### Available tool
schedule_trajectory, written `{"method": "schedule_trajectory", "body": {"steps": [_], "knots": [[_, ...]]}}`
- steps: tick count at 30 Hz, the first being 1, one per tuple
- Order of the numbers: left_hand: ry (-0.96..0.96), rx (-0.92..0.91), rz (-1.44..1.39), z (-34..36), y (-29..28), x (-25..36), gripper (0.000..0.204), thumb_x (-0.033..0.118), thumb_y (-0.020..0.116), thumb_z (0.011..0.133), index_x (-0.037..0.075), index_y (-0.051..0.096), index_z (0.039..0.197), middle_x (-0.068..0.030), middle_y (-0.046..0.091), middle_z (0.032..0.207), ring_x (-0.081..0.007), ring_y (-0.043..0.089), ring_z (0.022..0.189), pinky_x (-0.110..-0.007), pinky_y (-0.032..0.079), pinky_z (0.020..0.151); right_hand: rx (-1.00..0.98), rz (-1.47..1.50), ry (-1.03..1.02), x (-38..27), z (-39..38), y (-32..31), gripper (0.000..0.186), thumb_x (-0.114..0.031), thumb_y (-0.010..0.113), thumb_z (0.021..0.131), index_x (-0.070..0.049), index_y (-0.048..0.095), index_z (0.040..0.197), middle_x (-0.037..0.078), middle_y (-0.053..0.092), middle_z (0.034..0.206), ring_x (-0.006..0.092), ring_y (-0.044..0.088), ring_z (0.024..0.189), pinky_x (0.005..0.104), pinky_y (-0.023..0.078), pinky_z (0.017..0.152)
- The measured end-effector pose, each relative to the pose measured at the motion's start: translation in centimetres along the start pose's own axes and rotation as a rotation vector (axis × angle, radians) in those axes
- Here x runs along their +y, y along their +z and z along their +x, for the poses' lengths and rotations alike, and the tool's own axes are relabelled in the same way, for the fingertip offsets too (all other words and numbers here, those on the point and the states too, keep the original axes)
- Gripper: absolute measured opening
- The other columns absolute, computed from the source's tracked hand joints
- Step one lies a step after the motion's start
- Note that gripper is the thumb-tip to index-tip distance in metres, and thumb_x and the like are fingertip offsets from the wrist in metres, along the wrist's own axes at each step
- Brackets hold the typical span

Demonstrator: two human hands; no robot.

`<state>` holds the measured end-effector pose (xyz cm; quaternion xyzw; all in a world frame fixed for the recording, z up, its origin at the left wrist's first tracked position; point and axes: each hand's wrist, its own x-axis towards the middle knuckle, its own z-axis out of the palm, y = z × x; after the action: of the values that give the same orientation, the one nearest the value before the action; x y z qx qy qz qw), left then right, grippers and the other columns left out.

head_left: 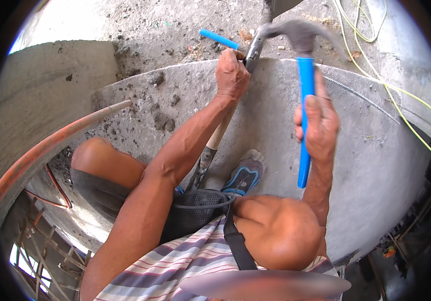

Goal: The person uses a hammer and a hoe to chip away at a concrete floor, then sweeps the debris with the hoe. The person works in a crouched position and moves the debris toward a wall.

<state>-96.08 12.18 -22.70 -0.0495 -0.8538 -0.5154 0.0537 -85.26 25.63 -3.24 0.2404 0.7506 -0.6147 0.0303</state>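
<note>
My right hand is wrapped round the blue grip of a claw hammer, its thumb along the side. The hammer's metal head is raised at the top and smeared by motion. My left hand is closed at the shaft of what looks like a shovel, just below its riveted metal socket. A metal fitting covers the shaft's near end, between my legs. The dark blade at the far end is partly out of view. Whether my left fingers also pinch something small is hidden.
A blue tube lies just beyond my left hand. I crouch on a curved concrete ledge with crumbs of mortar. An orange pipe rises at left; a steel rebar and yellow cable lie at right. Below the ledge is timber framing.
</note>
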Motion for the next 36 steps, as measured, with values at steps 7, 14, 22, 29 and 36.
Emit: {"method": "schedule_trajectory", "body": {"steps": [7,14,22,29,36], "knots": [[-0.021,-0.018,0.109,-0.3,-0.2,0.3,0.005,0.000,0.053,0.082,0.005,0.053,0.085,-0.0156,0.056,0.082,-0.0380,0.058,0.079,-0.050,0.045,0.071,0.124,-0.185,-0.151,0.2,0.9,0.1,0.054,-0.032,0.049,0.105,-0.011,0.038,0.153,0.002,0.059,0.072,0.0035,0.049,0.051,0.0206,0.045,0.043],[0.049,0.037,0.155,-0.5,0.2,-0.4,0.005,0.002,0.053,0.083,0.006,0.052,0.083,-0.0149,0.056,0.080,-0.0370,0.058,0.077,-0.049,0.044,0.068,0.016,-0.039,-0.031,-3.4,1.0,0.3,0.053,-0.031,0.050,0.105,-0.007,0.040,0.151,0.000,0.054,0.063,0.0041,0.045,0.047,0.0207,0.039,0.042],[0.011,0.026,0.185,-0.1,0.3,-0.1,0.005,0.001,0.052,0.083,0.006,0.051,0.083,-0.0162,0.056,0.080,-0.0392,0.057,0.073,-0.052,0.043,0.066,0.086,-0.205,-0.097,-1.0,1.0,1.4,0.053,-0.026,0.047,0.106,-0.008,0.034,0.154,-0.001,0.051,0.063,0.0049,0.045,0.048,0.0225,0.039,0.041],[0.011,0.012,0.184,-0.2,0.4,-0.4,0.005,0.001,0.052,0.083,0.005,0.050,0.083,-0.0161,0.056,0.079,-0.0390,0.057,0.072,-0.052,0.043,0.065,0.081,0.229,-0.052,-5.3,-0.1,-1.8,0.038,-0.040,0.055,0.101,-0.006,0.058,0.118,0.000,0.053,0.068,0.0081,0.044,0.044,0.0230,0.039,0.038],[-0.022,0.022,0.178,-0.1,0.1,0.0,0.005,0.001,0.053,0.083,0.005,0.051,0.084,-0.0161,0.057,0.079,-0.0393,0.058,0.072,-0.051,0.045,0.065,0.197,-0.177,-0.207,-0.6,1.8,1.3,0.039,-0.035,0.056,0.102,-0.006,0.054,0.128,0.003,0.057,0.072,0.0068,0.048,0.048,0.0233,0.045,0.046]]}}
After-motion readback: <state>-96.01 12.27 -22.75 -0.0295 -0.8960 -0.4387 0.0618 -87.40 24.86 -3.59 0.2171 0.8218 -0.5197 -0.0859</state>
